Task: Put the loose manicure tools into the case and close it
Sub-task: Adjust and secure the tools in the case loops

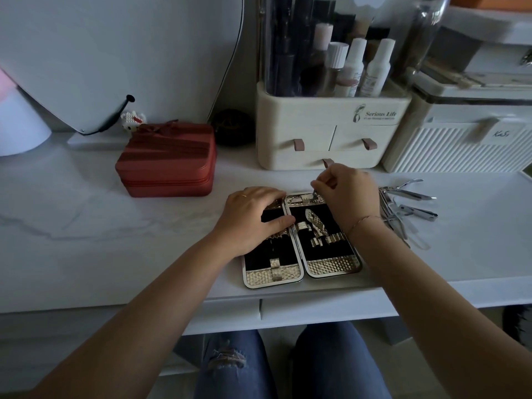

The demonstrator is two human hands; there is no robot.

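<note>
The manicure case (302,249) lies open and flat on the white table (86,220), near its front edge, both halves up w/ black lining, gold textured ends and gold holding straps. All places below are relative to the case.

The left hand (249,218) lies palm down on the case's left half, fingers spread flat, thumb pointing at the hinge; it grips nothing, just presses on the lining. The right hand (347,194) is over the top of the case's right half, fingers pinched round a small metal tool (314,193) whose tip sits at the gold top strip; which tool it is can't be told.

Just right of the case, partly behind the right wrist, lies a pile of loose tools (408,205): steel clippers, nippers etc., touching and overlapping.

Left of and behind the case: a red zip box (168,161). Straight behind it: a cream cosmetics organizer (331,131) w/ bottles on top. Behind and to the right: a white ribbed box (460,139).
</note>
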